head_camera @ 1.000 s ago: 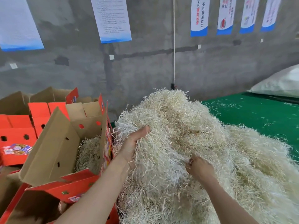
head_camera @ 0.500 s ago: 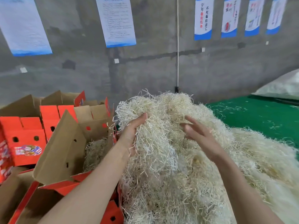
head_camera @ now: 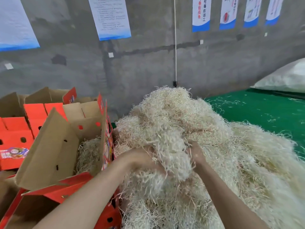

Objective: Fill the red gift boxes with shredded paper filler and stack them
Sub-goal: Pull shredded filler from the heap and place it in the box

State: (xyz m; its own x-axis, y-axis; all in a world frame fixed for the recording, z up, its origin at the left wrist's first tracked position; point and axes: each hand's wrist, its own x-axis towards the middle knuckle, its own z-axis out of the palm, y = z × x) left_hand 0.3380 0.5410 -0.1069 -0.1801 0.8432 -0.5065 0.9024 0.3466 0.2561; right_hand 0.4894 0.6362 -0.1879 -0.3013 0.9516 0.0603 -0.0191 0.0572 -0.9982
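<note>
Left hand (head_camera: 140, 160): curled into the near-left side of a clump of pale shredded paper filler (head_camera: 171, 154), gripping it; fingertips buried in the strands, so exact closure hidden.
Right hand (head_camera: 195, 156): cupped against the clump's right side, fingers hooked into the shreds, holding the same wad.
Why 2 hands: loose, springy strands, squeezed from both sides to keep the wad together, probably for a carry leftward.
Clump position: lifted at the near face of the big heap of straw-coloured paper shreds (head_camera: 222, 138), touching it below, just right of the box.
Clump axis: roughly left to right, between the 2 palms; no clear front end, loose strands trailing downward.
Open red cardboard gift box (head_camera: 54, 151): immediately left of the heap, mouth upward, brown inner flaps standing, long axis apparently running away toward the grey wall; a layer of filler (head_camera: 90, 152) already inside.
Why placed there: judged, for the shortest transfer from heap to box.
Other red boxes (head_camera: 14, 134): behind and left, flaps up, contents not visible.
Green table covering (head_camera: 264, 109): under the heap, scattered with stray strands.
Step in hand: judged, gathering another handful; box partly filled, not yet stacked.
Risk: shreds shedding over the box's right wall during the carry.
</note>
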